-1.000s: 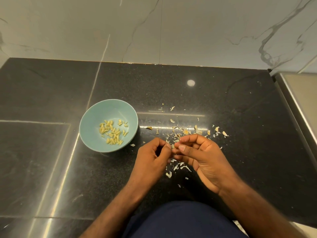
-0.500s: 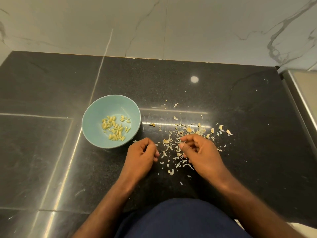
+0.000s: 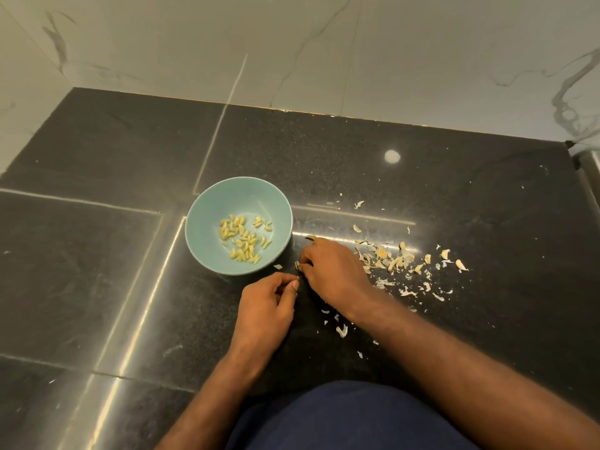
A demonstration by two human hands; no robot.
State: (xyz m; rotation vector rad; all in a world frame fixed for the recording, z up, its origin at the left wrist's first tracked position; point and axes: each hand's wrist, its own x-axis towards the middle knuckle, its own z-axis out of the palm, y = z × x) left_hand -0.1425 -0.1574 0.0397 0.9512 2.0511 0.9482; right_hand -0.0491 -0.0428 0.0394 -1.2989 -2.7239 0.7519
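A teal bowl stands on the black stone counter and holds several pale peeled seeds. My right hand lies just right of the bowl, its curled fingertips pinching a small seed against the counter. My left hand sits below and left of it, fingers curled with the thumb against the fingertips; I see nothing held in it. The two hands almost touch.
Several husk flakes are scattered to the right of my hands, and a few more lie below my right forearm. A white marble wall rises behind the counter. A metal edge borders the far right.
My hands have come apart. My right hand has crossed left from the husk pile to beside the bowl. The left hand has stayed low and curled.
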